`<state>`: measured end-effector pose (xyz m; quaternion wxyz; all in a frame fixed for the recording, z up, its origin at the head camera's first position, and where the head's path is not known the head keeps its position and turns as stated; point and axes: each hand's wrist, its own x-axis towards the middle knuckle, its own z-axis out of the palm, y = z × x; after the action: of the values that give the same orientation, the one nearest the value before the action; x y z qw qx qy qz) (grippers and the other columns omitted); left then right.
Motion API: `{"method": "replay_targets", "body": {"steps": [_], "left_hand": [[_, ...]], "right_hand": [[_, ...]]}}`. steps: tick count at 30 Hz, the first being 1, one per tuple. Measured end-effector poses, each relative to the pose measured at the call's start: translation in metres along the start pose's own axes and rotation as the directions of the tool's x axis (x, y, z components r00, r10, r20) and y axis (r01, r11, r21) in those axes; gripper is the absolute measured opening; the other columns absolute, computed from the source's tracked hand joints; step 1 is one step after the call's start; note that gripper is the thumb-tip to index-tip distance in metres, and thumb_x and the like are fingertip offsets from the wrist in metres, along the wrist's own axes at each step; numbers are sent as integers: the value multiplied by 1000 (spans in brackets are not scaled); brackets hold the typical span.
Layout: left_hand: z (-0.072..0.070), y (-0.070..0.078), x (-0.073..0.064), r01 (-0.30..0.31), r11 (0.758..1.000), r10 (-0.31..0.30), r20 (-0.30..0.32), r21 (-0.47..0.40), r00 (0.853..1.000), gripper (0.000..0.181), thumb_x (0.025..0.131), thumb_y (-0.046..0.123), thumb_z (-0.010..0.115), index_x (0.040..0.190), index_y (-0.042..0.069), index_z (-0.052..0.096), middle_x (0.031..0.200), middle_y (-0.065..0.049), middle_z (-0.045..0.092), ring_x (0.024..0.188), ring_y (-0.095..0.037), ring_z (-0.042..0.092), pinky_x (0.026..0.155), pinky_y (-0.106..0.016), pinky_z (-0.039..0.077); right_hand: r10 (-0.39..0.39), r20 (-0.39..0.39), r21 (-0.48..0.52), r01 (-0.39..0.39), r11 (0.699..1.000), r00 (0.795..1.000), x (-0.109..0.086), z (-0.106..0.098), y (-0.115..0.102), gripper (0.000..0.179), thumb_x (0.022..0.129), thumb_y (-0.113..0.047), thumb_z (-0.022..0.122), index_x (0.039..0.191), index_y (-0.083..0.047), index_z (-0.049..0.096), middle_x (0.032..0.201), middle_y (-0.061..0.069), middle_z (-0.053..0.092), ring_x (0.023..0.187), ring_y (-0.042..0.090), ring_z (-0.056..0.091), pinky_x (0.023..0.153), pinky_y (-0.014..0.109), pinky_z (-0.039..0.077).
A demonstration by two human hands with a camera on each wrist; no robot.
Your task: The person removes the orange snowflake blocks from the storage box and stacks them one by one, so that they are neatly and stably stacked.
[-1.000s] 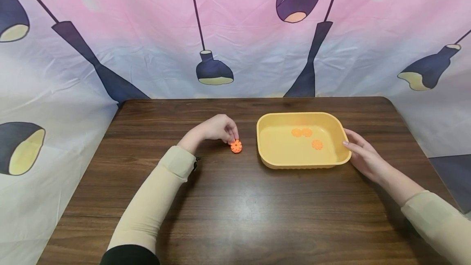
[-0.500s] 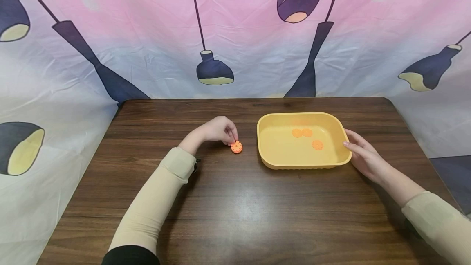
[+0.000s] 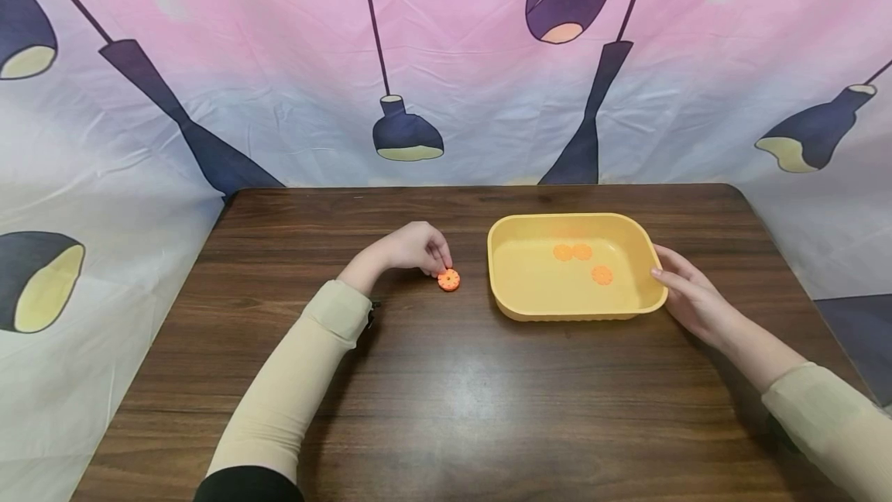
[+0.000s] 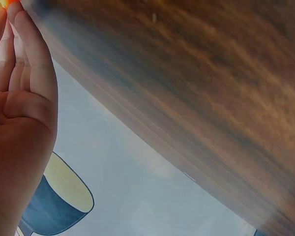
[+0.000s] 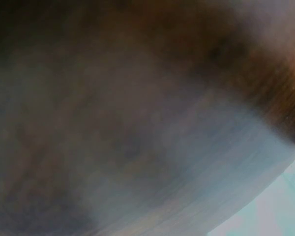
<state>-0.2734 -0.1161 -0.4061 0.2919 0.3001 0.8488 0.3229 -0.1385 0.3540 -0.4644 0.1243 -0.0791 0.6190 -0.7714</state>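
Observation:
My left hand (image 3: pixel 416 246) pinches an orange round disc (image 3: pixel 449 280) with notched edges, close to the tabletop left of a yellow plastic basin (image 3: pixel 543 297). Another disc may lie beneath it; I cannot tell for certain. In the left wrist view the thumb and fingertips of the left hand (image 4: pixel 24 93) meet at a bit of orange at the top corner. Over at the basin's right end, my right hand (image 3: pixel 690 297) grips the rim, thumb on the near side. Inside the basin lie a pair of touching orange discs (image 3: pixel 572 252) and a separate disc (image 3: pixel 602 276).
The brown wooden table (image 3: pixel 446 409) fills the foreground, its far edge meeting a printed cloth backdrop (image 3: pixel 293 60) with lamp shapes. The right wrist view is blurred and shows mainly tabletop (image 5: pixel 137 123).
The left hand has dipped very slightly toward the table with the disc. My right hand and the basin stay as they were.

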Motion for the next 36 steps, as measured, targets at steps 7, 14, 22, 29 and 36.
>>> {"method": "replay_targets", "body": {"steps": [7,14,22,29,36], "left_hand": [[-1,1,0,-8,1000,8,-8,-3,1000,13,91,-6,69,100,-5,78,86,-15,79,73,-8,71,72,-27,65],[-7,7,3,-64,998,65,-57,23,996,14,91,-4,70,102,-4,79,89,-14,80,72,-9,71,73,-32,65],[-12,28,11,-145,987,154,-145,66,977,15,90,0,74,103,-5,79,90,-13,80,79,-14,73,76,-26,62],[-12,51,24,-192,978,205,-196,80,959,12,92,3,77,103,-2,79,97,-12,80,89,-22,76,84,-30,63],[-7,73,43,-256,964,267,-197,78,943,12,94,2,76,104,-1,79,102,-13,80,93,-23,76,88,-28,62]], "right_hand": [[-1,-6,-3,1,1000,1000,0,1,0,42,113,-3,39,142,-30,55,140,-18,58,123,-4,63,100,11,51],[-2,3,9,2,1000,1000,0,0,0,42,113,-3,38,142,-28,55,140,-16,58,123,-3,63,101,12,51],[4,-2,11,-4,1000,1000,0,0,0,42,113,-3,38,142,-29,54,140,-16,58,123,-4,63,101,11,51],[12,-2,0,-12,1000,1000,-1,0,-1,41,113,-4,39,143,-28,53,141,-16,56,124,-4,62,100,11,51],[9,-6,-3,-9,1000,1000,-1,1,-1,40,113,-4,39,142,-28,53,141,-16,56,125,-5,61,101,10,51]]}}
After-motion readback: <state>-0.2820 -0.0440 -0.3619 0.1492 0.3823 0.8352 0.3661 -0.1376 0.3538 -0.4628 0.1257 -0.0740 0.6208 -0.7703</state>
